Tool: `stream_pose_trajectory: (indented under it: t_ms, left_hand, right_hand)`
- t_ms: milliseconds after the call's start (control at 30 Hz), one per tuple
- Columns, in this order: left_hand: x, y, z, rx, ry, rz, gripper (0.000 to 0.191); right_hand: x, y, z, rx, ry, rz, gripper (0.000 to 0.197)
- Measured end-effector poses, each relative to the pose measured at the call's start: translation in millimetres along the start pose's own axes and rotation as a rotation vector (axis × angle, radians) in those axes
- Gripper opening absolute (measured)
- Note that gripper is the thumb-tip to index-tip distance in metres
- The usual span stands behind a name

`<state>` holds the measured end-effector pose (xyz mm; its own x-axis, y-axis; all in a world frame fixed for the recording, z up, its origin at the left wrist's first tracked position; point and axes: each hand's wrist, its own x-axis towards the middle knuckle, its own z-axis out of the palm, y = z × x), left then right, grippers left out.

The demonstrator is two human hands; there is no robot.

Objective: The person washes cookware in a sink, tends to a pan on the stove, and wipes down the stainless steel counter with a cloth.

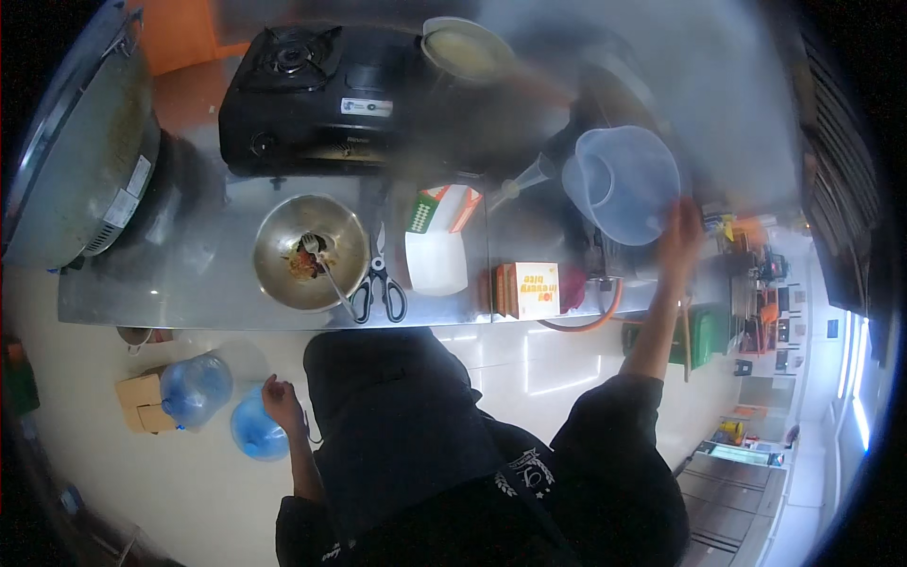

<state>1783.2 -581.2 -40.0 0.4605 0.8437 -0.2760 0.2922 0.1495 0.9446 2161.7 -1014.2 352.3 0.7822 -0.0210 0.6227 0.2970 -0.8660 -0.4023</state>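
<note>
My right hand (684, 230) is stretched out at the right, gripping a translucent plastic jug (631, 184). The jug is held above the right part of the steel counter, amid steam. My left hand (282, 404) hangs low beside my dark apron with nothing visible in its loosely bent fingers. On the counter before me stands a steel bowl (273, 266) with dark and reddish food in it. A fork (327, 269) leans in the bowl, its handle over the rim. Kitchen scissors (380, 280) lie beside it, then an unfolded paper food tray (436, 262).
Behind the bowl is a black gas stove (312, 135). A light, long-handled vessel (468, 53) sits at its steamy right side. Small printed boxes (536, 290) stand near the front edge by an orange hose (595, 324). A large metal pot (92, 163) rises at left; blue water bottles (198, 390) are below.
</note>
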Motion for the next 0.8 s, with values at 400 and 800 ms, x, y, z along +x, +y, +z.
stream_pose_trajectory:
  t_ms: [400, 800]
  left_hand:
    - [-63.1, -128.0, -182.0, 0.667, 0.084, 0.164, 0.031]
    - [-120.7, -133.6, -207.1, -0.050, 0.025, -0.430, 0.038]
  right_hand:
    - [-85.2, 74.7, 46.8, 0.080, 0.015, 0.332, 0.035]
    - [-105.0, 124.1, 33.7, 0.228, 0.122, 0.536, 0.035]
